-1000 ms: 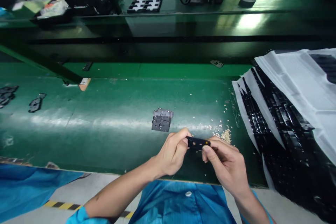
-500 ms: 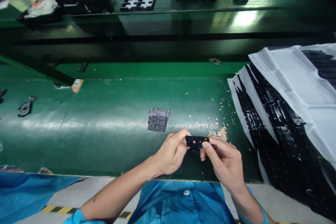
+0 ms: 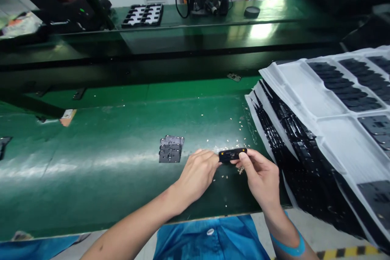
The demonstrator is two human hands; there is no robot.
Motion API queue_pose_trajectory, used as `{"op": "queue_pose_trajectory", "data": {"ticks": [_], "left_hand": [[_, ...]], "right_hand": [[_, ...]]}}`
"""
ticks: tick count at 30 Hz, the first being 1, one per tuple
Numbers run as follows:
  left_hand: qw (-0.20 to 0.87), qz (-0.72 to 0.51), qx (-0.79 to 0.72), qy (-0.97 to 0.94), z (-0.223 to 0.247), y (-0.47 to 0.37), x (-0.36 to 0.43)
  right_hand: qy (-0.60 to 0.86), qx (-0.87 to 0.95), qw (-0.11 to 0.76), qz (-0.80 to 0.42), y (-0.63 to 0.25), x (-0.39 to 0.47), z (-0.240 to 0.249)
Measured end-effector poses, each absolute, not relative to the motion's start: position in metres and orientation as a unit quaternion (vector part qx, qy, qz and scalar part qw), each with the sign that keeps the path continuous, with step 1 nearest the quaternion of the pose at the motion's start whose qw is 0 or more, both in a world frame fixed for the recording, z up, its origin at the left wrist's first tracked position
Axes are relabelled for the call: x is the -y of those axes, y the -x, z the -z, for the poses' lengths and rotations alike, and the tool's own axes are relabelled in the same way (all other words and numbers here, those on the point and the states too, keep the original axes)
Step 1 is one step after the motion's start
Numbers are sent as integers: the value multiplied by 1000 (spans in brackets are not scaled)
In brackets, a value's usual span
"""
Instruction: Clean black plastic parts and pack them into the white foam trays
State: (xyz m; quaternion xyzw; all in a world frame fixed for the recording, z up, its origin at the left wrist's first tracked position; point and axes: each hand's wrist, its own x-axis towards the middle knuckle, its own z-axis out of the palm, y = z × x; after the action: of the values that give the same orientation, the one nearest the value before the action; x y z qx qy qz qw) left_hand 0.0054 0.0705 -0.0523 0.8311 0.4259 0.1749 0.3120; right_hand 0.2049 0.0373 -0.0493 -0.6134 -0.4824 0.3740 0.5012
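A narrow black plastic part (image 3: 233, 154) is held up level over the bench, with a small yellow patch near each end of its face. My right hand (image 3: 262, 174) pinches its right end, the thumb lying on the front. At the other end, my left hand (image 3: 199, 174) is closed with its fingertips against the part; those fingertips are mostly hidden. Small pale chips (image 3: 240, 170) lie scattered on the bench behind and below my hands, partly covered by them. To the left rests an overlapping stack of dark plates (image 3: 170, 149).
White trays (image 3: 304, 89) holding rows of black parts are piled on the right. A green post (image 3: 36, 105) slants in at left. Across the green bench (image 3: 106, 183), a raised shelf carries a black-and-white tray (image 3: 143, 15) and a round black disc (image 3: 252, 12).
The view has swung to the right, showing more of the trays. A yellow patch now shows at the part's left end too, and my left hand has turned knuckles-up.
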Motion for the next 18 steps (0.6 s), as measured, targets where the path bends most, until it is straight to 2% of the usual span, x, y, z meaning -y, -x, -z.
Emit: {"op": "queue_pose_trajectory", "data": {"ticks": [2, 5, 9, 12, 18], "left_hand": [[307, -182, -413, -838, 48, -7, -73], [361, -226, -419, -802, 42, -5, -73], [451, -309, -432, -717, 42, -5, -71], [480, -363, -437, -669, 42, -3, -70], [577, -307, -450, -608, 30, 7, -56]], "right_hand": [[626, 480, 505, -350, -208, -39, 51], [628, 492, 505, -329, -208, -38, 51], [595, 526, 483, -369, -198, -35, 50], [556, 578, 470, -368, -192, -36, 49], [536, 589, 484, -363, -183, -33, 51]]}}
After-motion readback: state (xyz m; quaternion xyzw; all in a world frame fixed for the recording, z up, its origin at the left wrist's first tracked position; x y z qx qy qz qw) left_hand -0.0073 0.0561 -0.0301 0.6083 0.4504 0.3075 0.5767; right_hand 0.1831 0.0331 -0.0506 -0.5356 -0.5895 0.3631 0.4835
